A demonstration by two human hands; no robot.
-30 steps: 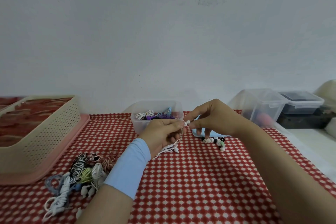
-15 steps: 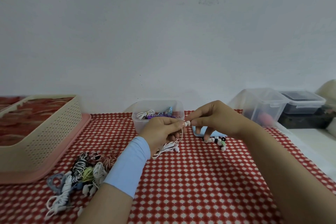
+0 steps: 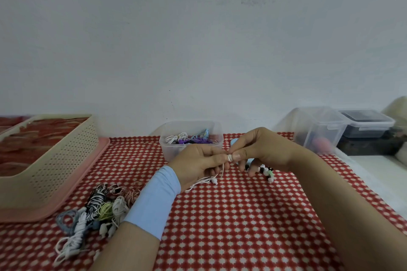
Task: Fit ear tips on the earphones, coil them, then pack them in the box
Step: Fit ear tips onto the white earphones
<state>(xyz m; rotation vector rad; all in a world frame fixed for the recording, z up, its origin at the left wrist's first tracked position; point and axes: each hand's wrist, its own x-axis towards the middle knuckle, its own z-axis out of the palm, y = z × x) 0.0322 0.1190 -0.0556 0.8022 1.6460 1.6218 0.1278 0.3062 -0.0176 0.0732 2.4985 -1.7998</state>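
My left hand [image 3: 198,160] pinches a white earbud of a white earphone [image 3: 206,180], whose cable hangs down onto the red checked cloth. My right hand [image 3: 257,149] meets it from the right and pinches a small white ear tip [image 3: 229,157] at the earbud's end. Loose ear tips [image 3: 267,172] in white, black and green lie under my right hand. A clear plastic box [image 3: 191,142] behind my hands holds coiled earphones. A pile of uncoiled earphones [image 3: 99,207] lies at the lower left.
A cream perforated basket [image 3: 50,160] on a pink tray [image 3: 88,174] stands at the left. At the right are a clear lidded container [image 3: 319,130] and a darker lidded one [image 3: 367,123]. A blue object [image 3: 234,142] peeks out behind my right hand.
Both hands stay pressed together at the earbud, drifting slightly. My right fingers have shifted a little on the ear tip.
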